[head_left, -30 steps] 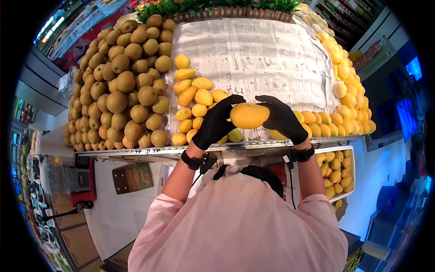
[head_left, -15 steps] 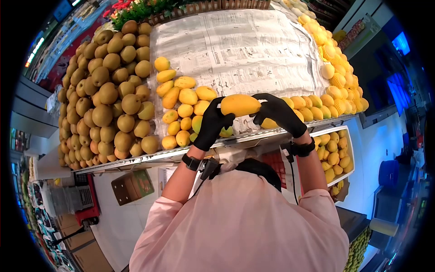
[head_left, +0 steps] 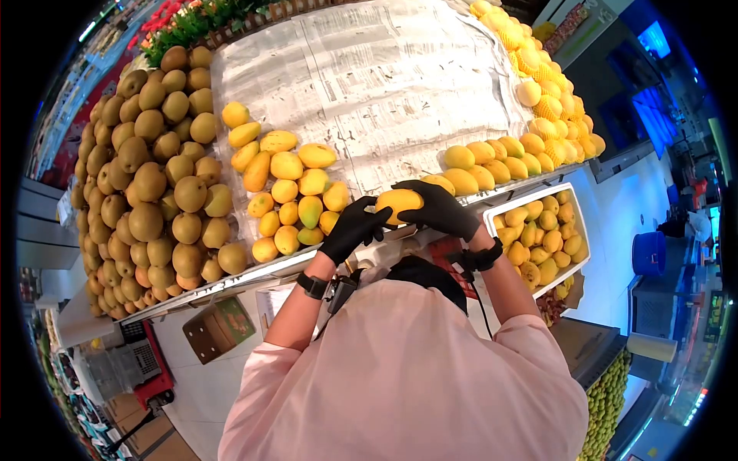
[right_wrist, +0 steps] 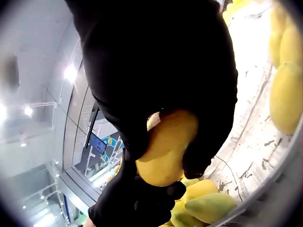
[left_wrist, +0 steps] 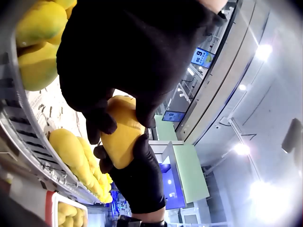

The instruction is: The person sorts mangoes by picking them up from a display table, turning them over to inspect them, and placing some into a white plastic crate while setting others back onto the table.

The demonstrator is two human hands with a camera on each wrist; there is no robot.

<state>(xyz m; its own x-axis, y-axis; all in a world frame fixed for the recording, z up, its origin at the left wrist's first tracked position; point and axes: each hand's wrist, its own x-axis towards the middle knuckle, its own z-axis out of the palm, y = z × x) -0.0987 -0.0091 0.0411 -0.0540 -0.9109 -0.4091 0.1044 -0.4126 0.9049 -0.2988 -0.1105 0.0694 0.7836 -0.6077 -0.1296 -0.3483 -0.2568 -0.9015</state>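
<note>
A yellow mango [head_left: 400, 206] is held between two black-gloved hands above the front edge of the display. My left hand [head_left: 355, 229] grips its left end; my right hand [head_left: 440, 209] grips the right end, fingers curled over it. Seen from the left wrist, the mango [left_wrist: 122, 132] lies between the thumb and fingers of both hands. In the right wrist view the right thumb and fingers pinch the mango [right_wrist: 169, 147] from above, and the left hand [right_wrist: 135, 201] is under it. Loose mangoes [head_left: 286, 190] lie on the newspaper left of the hands.
Brown round fruit [head_left: 146, 184] is piled at the left. Newspaper [head_left: 361, 84] covers the middle of the display. A row of mangoes [head_left: 492, 170] runs along its right front, beside net-wrapped fruit [head_left: 550, 100]. A white box of mangoes [head_left: 580, 201] stands below the edge.
The view has turned and shifted, so the display appears tilted and further left. Both hands have moved lower with the mango, closer to the front edge, and its position between them has changed.
</note>
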